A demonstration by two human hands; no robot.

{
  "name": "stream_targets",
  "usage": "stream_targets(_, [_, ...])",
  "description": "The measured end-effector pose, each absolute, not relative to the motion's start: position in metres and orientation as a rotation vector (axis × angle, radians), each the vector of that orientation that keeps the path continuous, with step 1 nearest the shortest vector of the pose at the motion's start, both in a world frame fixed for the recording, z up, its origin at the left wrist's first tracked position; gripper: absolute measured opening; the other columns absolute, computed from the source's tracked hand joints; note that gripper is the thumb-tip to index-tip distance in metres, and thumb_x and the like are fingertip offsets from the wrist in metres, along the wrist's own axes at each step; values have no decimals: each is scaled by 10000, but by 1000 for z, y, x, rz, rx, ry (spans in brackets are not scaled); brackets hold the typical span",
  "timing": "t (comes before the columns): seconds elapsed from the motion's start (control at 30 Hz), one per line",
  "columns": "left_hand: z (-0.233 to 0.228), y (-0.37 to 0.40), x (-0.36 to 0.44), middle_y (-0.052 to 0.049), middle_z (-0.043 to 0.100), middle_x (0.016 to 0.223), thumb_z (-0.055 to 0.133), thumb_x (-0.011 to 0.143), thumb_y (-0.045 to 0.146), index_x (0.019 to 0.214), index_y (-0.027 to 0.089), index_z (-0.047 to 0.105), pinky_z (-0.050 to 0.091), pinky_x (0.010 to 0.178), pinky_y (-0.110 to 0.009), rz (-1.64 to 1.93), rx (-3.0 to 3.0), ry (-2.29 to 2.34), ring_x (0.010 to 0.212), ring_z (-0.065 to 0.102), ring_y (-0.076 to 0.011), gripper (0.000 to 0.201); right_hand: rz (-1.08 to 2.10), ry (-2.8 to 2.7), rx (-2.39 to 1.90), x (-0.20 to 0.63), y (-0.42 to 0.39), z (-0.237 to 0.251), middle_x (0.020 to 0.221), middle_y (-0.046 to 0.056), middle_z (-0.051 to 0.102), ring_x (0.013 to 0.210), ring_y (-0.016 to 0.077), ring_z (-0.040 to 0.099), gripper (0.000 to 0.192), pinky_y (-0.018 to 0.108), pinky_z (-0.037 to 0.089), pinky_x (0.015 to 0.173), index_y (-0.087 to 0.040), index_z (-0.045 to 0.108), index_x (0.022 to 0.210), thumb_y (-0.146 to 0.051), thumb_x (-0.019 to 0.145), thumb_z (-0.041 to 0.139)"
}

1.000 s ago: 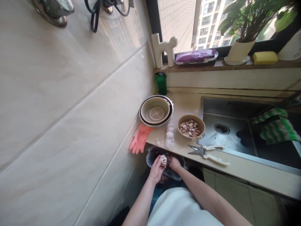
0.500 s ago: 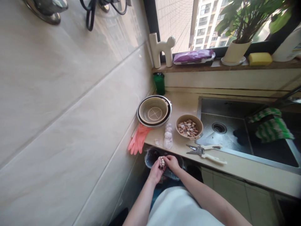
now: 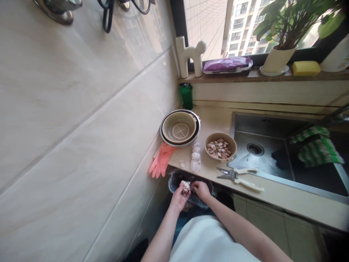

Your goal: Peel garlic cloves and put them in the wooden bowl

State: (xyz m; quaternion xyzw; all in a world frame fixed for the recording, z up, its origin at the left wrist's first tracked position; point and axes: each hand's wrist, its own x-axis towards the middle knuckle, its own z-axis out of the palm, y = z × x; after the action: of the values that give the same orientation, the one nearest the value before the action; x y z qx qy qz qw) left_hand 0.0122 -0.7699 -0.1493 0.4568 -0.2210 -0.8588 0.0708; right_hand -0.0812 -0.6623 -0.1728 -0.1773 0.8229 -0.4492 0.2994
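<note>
A partly peeled garlic bulb (image 3: pixel 186 187) rests in the closed fingers of my left hand (image 3: pixel 179 198), its cloves facing up. Just to its right is my right hand (image 3: pixel 201 190), apart from the bulb, with fingertips pinched together; whatever they hold is too small to make out. Both hands are over a lined trash bin (image 3: pixel 173 182) below the counter edge. On the counter above them lies a netted row of garlic bulbs (image 3: pixel 195 157). To its right a tan bowl (image 3: pixel 207 153) holds many loose garlic cloves (image 3: pixel 218 147).
Kitchen scissors (image 3: pixel 234 175) with white handles lie open near the counter edge. A steel sink (image 3: pixel 245 133) with a green-striped cloth (image 3: pixel 317 151) is on the right. At left are a colander (image 3: pixel 180 128) in a pan and pink rubber gloves (image 3: pixel 161 162) hanging over the edge.
My right hand has drawn off the garlic bulb slightly to the right, leaving a gap. My left hand, still around the bulb, has shifted slightly left.
</note>
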Motion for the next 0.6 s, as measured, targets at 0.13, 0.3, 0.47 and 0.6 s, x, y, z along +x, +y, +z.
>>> stream_targets(0.13, [-146,-770,11,-23,578,635,666,755,288,792,127,572,523,632,-262,-2551,1373,-629,645,618,-141,189,-1239,2149,-555,-79,-663,-165,849,45,708,805,197,626,205,284,436,733,-220,702,843,-279,780,516])
stream_targets(0.3, [-138,-768,10,2,583,642,597,807,234,792,136,564,495,589,-215,-2591,1299,-476,555,566,-77,105,-1409,1988,-644,-74,-666,-152,755,24,686,684,164,601,194,252,448,648,-188,675,814,-347,722,612])
stream_targets(0.47, [-116,-770,13,25,518,560,574,773,258,729,142,551,389,443,-189,-2731,1275,-653,478,502,-75,127,-1518,1838,-680,-72,-663,-127,665,1,647,602,138,574,158,225,421,565,-180,628,746,-329,700,652])
stream_targets(0.6, [-88,-763,6,42,514,570,634,727,384,771,174,542,303,401,-178,-2669,1278,-956,467,483,-77,233,-1609,1719,-652,-73,-658,-98,650,-9,633,582,135,580,171,231,432,564,-188,578,794,-356,765,591])
